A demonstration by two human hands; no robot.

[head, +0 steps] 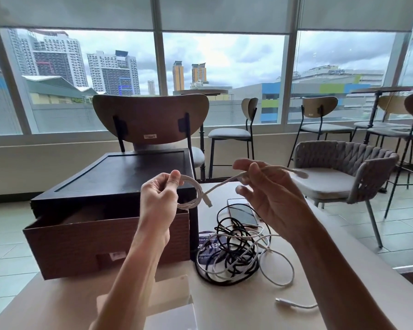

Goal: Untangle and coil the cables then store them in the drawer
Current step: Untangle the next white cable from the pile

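My left hand [157, 198] is in the middle of the frame. Its fingers curl round a small coil of the thin white cable [221, 184], and my thumb pinches the loops on top. My right hand [270, 194], a bit to the right, pinches the same cable between thumb and fingertips, with my other fingers spread out. The cable runs between my two hands, up in the air above the pale table [236, 306]. One plug dangles under the coil, and the other end pokes out past my right hand. Here is what could go wrong. If my left thumb lets go, I think the loops will spring open and I must wind them again. If the dangling plug dips low, it could catch in the messy pile of black and white cables [234, 253] at the lower middle of the frame and make a new knot. A black loop from that pile lies over a dark flat phone [242, 211], so a hard pull there might drag the phone along. The brown open drawer [81, 246] is at the lower left, and a loose coil could flop apart when I drop it in.
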